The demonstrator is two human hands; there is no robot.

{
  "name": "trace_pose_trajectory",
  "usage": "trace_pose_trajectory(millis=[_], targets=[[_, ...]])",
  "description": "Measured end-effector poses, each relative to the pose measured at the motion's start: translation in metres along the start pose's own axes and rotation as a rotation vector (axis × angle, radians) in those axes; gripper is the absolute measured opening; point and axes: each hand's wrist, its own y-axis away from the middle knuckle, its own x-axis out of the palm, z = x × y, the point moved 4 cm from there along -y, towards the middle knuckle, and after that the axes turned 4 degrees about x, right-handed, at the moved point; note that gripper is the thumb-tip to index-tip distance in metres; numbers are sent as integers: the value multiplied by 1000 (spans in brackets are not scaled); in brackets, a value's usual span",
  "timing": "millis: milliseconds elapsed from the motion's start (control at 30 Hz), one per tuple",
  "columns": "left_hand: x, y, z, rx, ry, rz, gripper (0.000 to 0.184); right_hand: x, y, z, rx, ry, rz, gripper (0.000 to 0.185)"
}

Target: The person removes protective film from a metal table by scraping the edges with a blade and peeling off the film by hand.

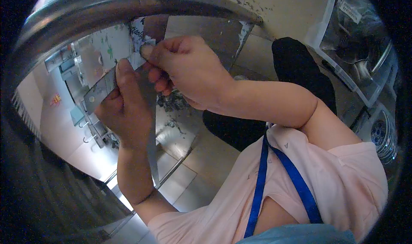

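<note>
My left hand (124, 102) is closed round a flat metal piece (95, 94) with a small hole near its end, the thumb lying along its upper side. Just to the right, my right hand (184, 64) is pinched, thumb and forefinger together on a small thing at a pale, worn panel (136, 34) with dark handwriting. What the small thing is cannot be made out. Dark scraps (171, 101) lie below my right hand.
A thick curved metal tube (189, 6) crosses the top. Clear plastic bins (317, 38) with metal parts and a coil of wire (384, 137) stand at the right. Black-covered feet (300, 64) rest on the tiled floor (193, 175). More scraps lie at the top.
</note>
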Motion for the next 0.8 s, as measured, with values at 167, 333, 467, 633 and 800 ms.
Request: trace_pose_trajectory(millis=[167, 333, 467, 633, 800], targets=[[10, -12, -37, 163, -49, -37, 28, -4, -4, 12, -18, 76, -33, 22], [14, -30, -22, 174, -127, -102, 33, -7, -11, 31, -179, -52, 34, 20], [12, -28, -17, 117, -71, -120, 30, -7, -10, 27, -202, -120, 87, 20], [1, -11, -13, 94, -51, -117, 23, -7, -2, 11, -124, 36, 112, 20], [-12, 8, 12, 104, 58, -90, 23, -2, 1, -12, 80, -56, 147, 20]])
